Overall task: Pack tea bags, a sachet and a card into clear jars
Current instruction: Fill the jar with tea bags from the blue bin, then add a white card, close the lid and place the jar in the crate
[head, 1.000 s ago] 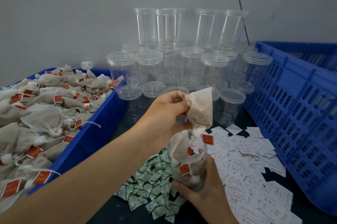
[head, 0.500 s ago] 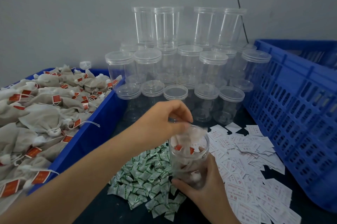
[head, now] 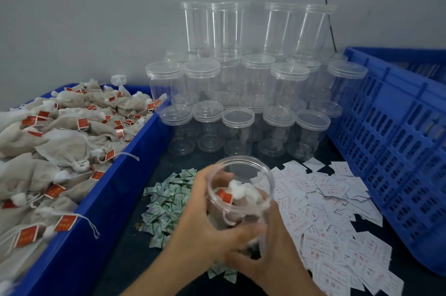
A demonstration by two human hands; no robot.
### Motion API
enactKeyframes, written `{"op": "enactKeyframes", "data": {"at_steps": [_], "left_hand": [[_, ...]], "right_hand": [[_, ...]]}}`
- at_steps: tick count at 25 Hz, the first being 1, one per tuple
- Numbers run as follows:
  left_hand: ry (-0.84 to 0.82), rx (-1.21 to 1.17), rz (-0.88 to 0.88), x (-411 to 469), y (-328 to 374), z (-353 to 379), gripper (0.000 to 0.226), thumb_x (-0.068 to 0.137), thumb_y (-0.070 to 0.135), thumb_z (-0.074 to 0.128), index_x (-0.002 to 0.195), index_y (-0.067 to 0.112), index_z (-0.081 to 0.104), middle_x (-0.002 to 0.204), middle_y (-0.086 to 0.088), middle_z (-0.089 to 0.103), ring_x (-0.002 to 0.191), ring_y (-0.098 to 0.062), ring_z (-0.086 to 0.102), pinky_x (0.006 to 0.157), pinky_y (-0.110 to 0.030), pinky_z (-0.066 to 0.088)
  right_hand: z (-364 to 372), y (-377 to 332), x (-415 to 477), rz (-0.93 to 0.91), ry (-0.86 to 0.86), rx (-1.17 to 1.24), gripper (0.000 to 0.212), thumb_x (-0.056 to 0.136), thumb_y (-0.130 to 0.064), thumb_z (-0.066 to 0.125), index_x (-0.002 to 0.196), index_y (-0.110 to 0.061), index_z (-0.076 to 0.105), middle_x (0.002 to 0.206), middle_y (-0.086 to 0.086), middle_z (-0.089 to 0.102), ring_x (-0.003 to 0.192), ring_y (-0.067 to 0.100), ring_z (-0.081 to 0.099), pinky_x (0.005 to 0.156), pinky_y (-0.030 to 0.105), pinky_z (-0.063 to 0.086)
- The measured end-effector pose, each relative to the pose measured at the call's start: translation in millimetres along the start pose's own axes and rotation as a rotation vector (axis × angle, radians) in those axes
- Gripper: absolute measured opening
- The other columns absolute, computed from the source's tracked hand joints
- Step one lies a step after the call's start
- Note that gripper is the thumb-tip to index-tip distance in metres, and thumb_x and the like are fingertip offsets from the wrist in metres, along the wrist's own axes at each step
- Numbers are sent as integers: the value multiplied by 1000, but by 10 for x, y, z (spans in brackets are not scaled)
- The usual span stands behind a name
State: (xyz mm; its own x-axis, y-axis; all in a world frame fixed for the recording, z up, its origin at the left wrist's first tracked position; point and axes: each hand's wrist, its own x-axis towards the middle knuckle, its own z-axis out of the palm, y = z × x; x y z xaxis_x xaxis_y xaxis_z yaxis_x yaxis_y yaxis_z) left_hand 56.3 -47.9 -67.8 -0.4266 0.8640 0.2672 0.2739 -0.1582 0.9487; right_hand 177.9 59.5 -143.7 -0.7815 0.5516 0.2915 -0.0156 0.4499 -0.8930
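An open clear jar (head: 264, 181) is tilted with its mouth toward me, above the dark table. Inside it lie several beige tea bags (head: 237, 192) with red tags. My left hand (head: 205, 218) grips the jar's left side, fingers wrapped across its front. From below on the right, my right hand (head: 275, 257) grips the jar's lower part. A pile of green sachets (head: 166, 201) lies just left of the jar, and white cards (head: 325, 211) with red print are spread to its right.
A blue bin (head: 115, 199) heaped with loose tea bags (head: 60, 151) fills the left side. Lidded empty jars (head: 241, 90) are stacked against the grey wall behind. A blue slotted crate (head: 398, 139) stands on the right.
My left hand pushed a tea bag into the jar, then dropped from the mouth to grip the jar's side. The jar has tipped toward me and come closer.
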Motion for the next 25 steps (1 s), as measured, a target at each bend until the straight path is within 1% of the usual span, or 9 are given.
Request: {"op": "enactKeyframes", "data": {"at_steps": [2,4,7,10,13,16,19,22,25], "left_hand": [[146,-31,42,-152,-40,-97,84,47,39,91,122,31,53,116,12,62,106,-9,64,83,-13,50],[209,-119,23,-325,-58,-213,85,42,47,91,119,33,57,116,7,64,103,-13,66,80,-15,53],[190,-127,13,-565,-103,-261,81,42,50,90,116,38,60,116,5,66,100,-12,68,78,-16,54],[166,-49,-11,-715,-308,-197,82,42,31,93,116,36,59,121,7,64,110,-10,63,84,-20,53],[125,-42,4,-691,-485,-127,89,49,11,94,126,17,48,124,11,61,111,-5,62,82,-11,50],[128,-30,77,-562,-586,-19,86,57,4,89,128,6,40,125,10,59,109,-5,63,82,-11,50],[157,-55,94,-483,-618,60,81,62,12,85,130,13,41,124,12,58,109,-5,62,82,-10,49],[182,-47,103,-483,-677,75,80,63,13,86,130,22,42,123,11,56,111,-6,60,83,-10,48],[191,-51,103,-496,-732,73,83,63,16,87,132,25,42,125,10,55,114,-8,59,84,-10,48]], "right_hand": [[-31,-43,-1,-5,-173,-156,113,65,-60,86,150,-55,11,148,-30,40,135,-7,42,103,14,42],[-75,-27,28,20,-262,-436,108,75,-61,78,154,-49,5,148,-31,31,136,-9,32,109,17,33],[-39,6,89,47,-302,-656,69,82,-64,65,142,-39,43,125,-22,41,117,3,41,100,17,34],[61,33,164,-16,-245,-727,41,90,-51,62,123,-27,62,112,-12,46,105,8,45,87,19,33],[86,83,249,-44,-149,-716,19,94,-32,63,105,-17,68,101,-8,50,95,13,48,77,23,28],[68,134,287,-28,-108,-718,12,96,-26,60,100,-19,70,94,-11,50,87,8,44,73,23,30],[-4,114,312,65,-17,-604,12,96,-28,64,99,-20,71,93,-13,53,87,7,51,77,22,41],[-137,-37,334,135,134,-363,8,92,-25,70,98,-20,72,92,-13,65,89,2,60,81,23,48],[-257,-372,297,57,252,-74,11,88,-29,72,98,-30,69,93,-15,71,92,1,66,82,16,51]]}}
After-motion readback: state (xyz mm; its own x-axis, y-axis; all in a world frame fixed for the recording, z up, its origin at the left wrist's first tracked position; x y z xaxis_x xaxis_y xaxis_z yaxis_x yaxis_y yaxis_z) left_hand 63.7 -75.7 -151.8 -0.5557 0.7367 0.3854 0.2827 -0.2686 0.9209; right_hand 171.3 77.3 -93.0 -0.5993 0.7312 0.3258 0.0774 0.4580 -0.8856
